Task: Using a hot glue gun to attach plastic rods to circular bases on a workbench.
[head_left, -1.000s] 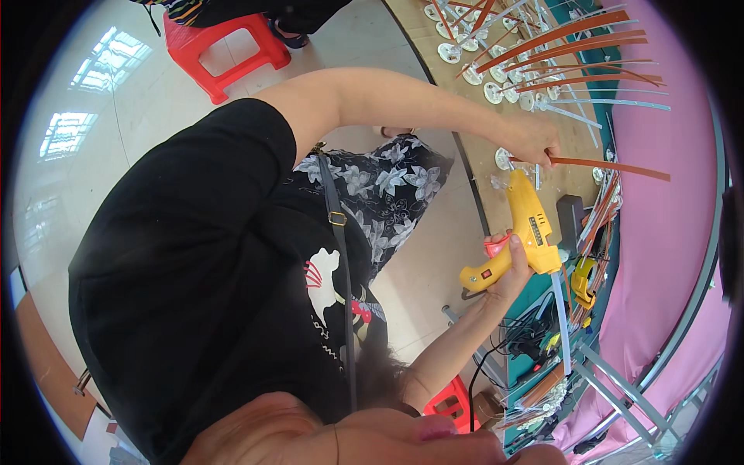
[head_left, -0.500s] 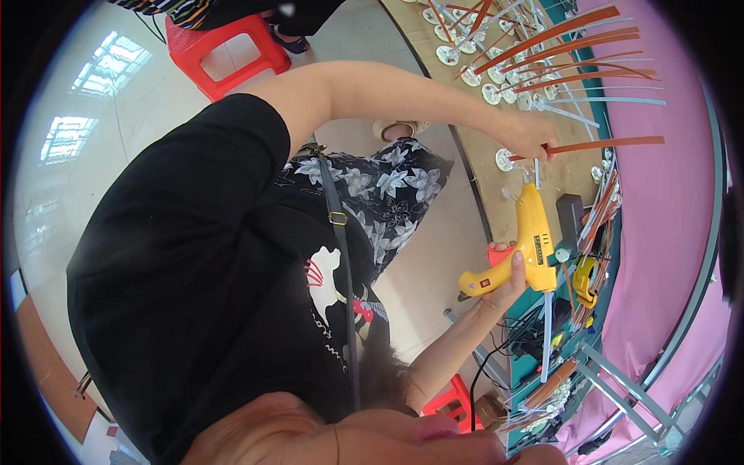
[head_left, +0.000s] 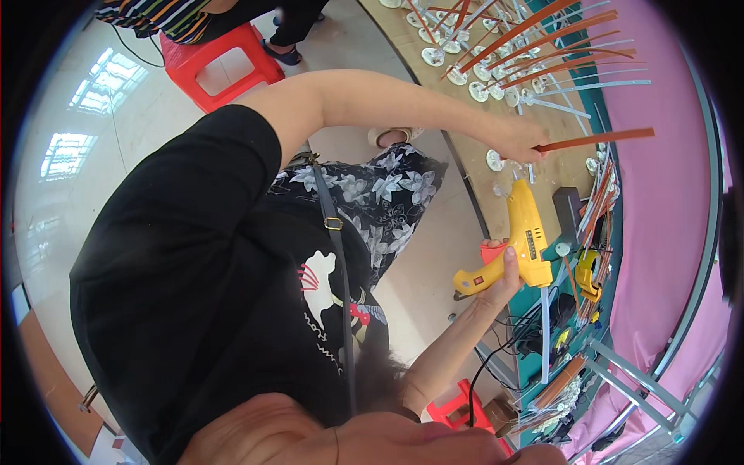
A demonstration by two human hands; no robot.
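Observation:
My left hand [head_left: 521,141], at the far end of the outstretched upper arm, pinches a long flat reddish-brown strip [head_left: 608,139]. The strip sticks out past my fingers to the right. Just beside the hand is a small white disc [head_left: 494,160]; my fingers hide whether the strip meets it. My right hand [head_left: 502,285] grips a yellow hot glue gun [head_left: 527,229] by its handle, near the red trigger. The gun's nozzle points up toward my left hand, close below the disc. A long translucent glue stick [head_left: 545,341] extends from the gun's rear.
Several brown and pale strips on white discs [head_left: 457,75] stand on the tan tabletop [head_left: 457,128]. Dark block [head_left: 566,209], yellow tool [head_left: 589,273], cables [head_left: 527,322] and strip bundles [head_left: 559,381] lie along the bench. A red stool [head_left: 221,74] and another person's legs [head_left: 288,31] are at upper left.
The whole view has shifted slightly. The glue gun's nozzle has come a little nearer to my left hand, and the strip's far end tilts up slightly more. Both hands keep their holds.

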